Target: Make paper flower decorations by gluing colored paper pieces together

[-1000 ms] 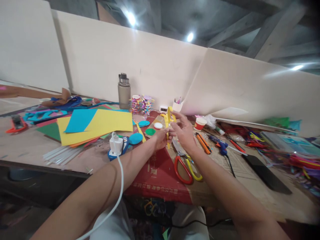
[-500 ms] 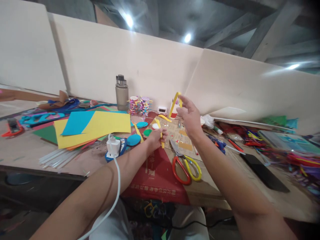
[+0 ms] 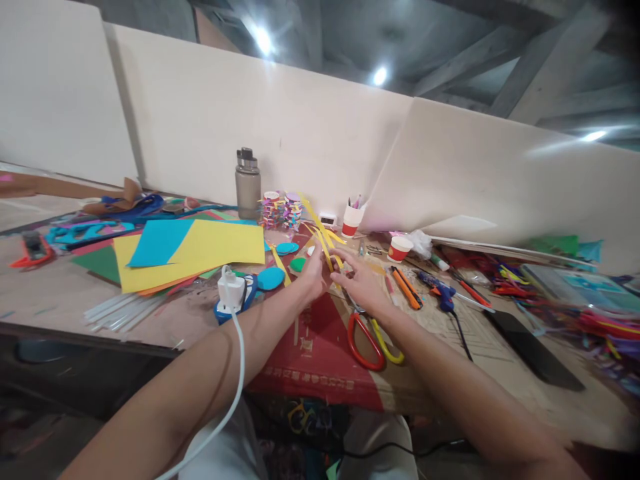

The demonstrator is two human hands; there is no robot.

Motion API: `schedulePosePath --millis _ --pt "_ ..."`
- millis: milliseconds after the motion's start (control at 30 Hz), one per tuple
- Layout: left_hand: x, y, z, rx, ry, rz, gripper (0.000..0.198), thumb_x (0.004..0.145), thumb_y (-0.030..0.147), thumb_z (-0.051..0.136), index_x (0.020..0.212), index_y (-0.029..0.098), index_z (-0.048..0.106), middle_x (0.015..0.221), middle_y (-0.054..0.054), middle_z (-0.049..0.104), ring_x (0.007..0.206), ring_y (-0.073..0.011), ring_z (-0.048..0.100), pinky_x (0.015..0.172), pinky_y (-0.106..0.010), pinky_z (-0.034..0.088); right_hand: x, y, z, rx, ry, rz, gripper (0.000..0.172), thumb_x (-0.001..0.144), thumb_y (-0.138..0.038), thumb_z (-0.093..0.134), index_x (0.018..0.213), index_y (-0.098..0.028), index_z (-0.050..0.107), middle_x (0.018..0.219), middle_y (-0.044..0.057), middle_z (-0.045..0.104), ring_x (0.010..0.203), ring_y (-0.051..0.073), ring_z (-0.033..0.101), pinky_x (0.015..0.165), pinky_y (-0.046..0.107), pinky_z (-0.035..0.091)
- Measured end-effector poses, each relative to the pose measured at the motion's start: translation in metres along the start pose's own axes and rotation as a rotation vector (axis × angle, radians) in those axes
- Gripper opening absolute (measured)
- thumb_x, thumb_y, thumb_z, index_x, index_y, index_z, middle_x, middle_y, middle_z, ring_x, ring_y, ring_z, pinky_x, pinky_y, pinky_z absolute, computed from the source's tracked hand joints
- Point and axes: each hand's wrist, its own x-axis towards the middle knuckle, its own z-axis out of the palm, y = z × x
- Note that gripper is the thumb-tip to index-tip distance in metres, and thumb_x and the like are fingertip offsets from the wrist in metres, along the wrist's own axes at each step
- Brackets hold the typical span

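Yellow paper strips [image 3: 316,217] rise between my two hands at the middle of the table. My left hand [image 3: 313,275] is closed on them, thumb upward. My right hand [image 3: 356,279] comes in from the right, its fingertips pinched at the strips' lower part. Just below my right hand lie scissors [image 3: 367,343] with one red and one yellow handle loop, the blades mostly hidden by that hand. Blue paper discs [image 3: 271,279] and a green disc [image 3: 297,265] lie left of my left hand, beside another yellow strip [image 3: 278,261].
Coloured paper sheets [image 3: 220,250] and a white charger [image 3: 230,293] with its cable lie left. A bottle [image 3: 248,187] and paper cups [image 3: 400,249] stand behind. An orange cutter [image 3: 407,288], glue gun [image 3: 444,293] and phone [image 3: 533,350] lie right.
My right hand has come down and left from its raised position, bringing its yellow strip to my left hand. The cutter and glue gun now show more fully.
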Motion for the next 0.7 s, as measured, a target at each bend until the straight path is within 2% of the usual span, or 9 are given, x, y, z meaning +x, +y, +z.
schedulePosePath --millis 67,133,267,333,400,467,533,567,700 --pt "-0.005 0.003 0.004 0.003 -0.016 0.007 0.048 0.087 0.059 0.043 0.074 0.014 0.057 0.055 0.000 0.053 0.045 -0.0097 0.047 0.043 -0.020 0.037 -0.001 -0.001 -0.001 0.037 -0.017 0.067 0.047 0.075 -0.023 0.057 0.122 -0.021 0.061 0.132 0.008 0.057 0.120 0.024 0.051 0.095 0.039 0.045" --pt "-0.009 0.004 0.006 0.034 -0.013 0.016 0.045 0.085 0.056 0.050 0.076 0.014 0.059 0.058 -0.001 0.056 0.046 -0.0096 0.049 0.044 -0.020 0.037 0.000 -0.006 -0.002 0.047 -0.035 0.117 0.042 0.076 -0.024 0.057 0.117 -0.021 0.064 0.129 0.008 0.060 0.114 0.023 0.056 0.095 0.039 0.045" --pt "-0.009 0.004 0.004 0.087 0.046 0.122 0.022 0.090 0.030 0.052 0.078 0.013 0.060 0.069 -0.001 0.061 0.050 -0.0069 0.052 0.049 -0.019 0.040 -0.001 -0.013 0.000 0.071 -0.102 0.128 0.036 0.078 -0.022 0.055 0.113 -0.022 0.065 0.119 0.005 0.065 0.106 0.020 0.060 0.094 0.037 0.044" --pt "-0.006 0.003 0.002 0.090 0.081 0.179 0.021 0.092 0.023 0.048 0.078 0.014 0.059 0.071 -0.001 0.061 0.052 -0.0069 0.054 0.052 -0.019 0.042 -0.002 -0.012 0.003 0.074 -0.125 0.120 0.035 0.079 -0.022 0.054 0.112 -0.022 0.065 0.116 0.004 0.066 0.101 0.018 0.061 0.093 0.036 0.045" --pt "-0.002 0.005 0.001 0.081 0.129 0.247 0.025 0.093 0.023 0.044 0.073 0.014 0.056 0.067 -0.001 0.060 0.052 -0.0068 0.053 0.053 -0.019 0.043 -0.002 -0.007 0.005 0.041 -0.081 0.100 0.033 0.080 -0.024 0.054 0.111 -0.022 0.064 0.116 0.004 0.066 0.100 0.019 0.060 0.091 0.037 0.045" --pt "0.000 0.012 0.000 0.058 0.164 0.351 0.030 0.095 0.022 0.040 0.068 0.014 0.051 0.061 0.000 0.056 0.049 -0.0053 0.051 0.053 -0.018 0.041 0.000 -0.004 0.007 -0.032 0.024 0.057 0.029 0.079 -0.026 0.057 0.107 -0.021 0.065 0.116 0.006 0.064 0.105 0.020 0.057 0.091 0.038 0.044" --pt "0.002 0.025 0.000 0.025 0.149 0.453 0.028 0.095 0.022 0.039 0.070 0.015 0.050 0.056 0.003 0.052 0.045 -0.0047 0.046 0.050 -0.016 0.038 0.006 -0.004 0.012 -0.100 0.067 0.033 0.023 0.079 -0.026 0.057 0.100 -0.019 0.065 0.110 0.007 0.065 0.103 0.020 0.057 0.089 0.037 0.044" --pt "0.002 0.032 0.000 0.002 0.159 0.520 0.026 0.095 0.023 0.041 0.071 0.016 0.050 0.053 0.005 0.047 0.043 -0.0040 0.043 0.047 -0.015 0.035 0.009 -0.006 0.016 -0.122 0.031 0.039 0.021 0.080 -0.026 0.056 0.098 -0.018 0.065 0.104 0.007 0.067 0.097 0.019 0.058 0.086 0.035 0.045" --pt "0.003 0.056 -0.006 -0.021 0.191 0.685 0.022 0.092 0.025 0.047 0.073 0.017 0.051 0.049 0.009 0.033 0.034 -0.0023 0.024 0.036 -0.016 0.017 0.019 -0.020 0.040 -0.243 -0.282 0.102 0.017 0.082 -0.032 0.060 0.088 -0.017 0.065 0.082 0.006 0.068 0.071 0.016 0.061 0.066 0.027 0.044"
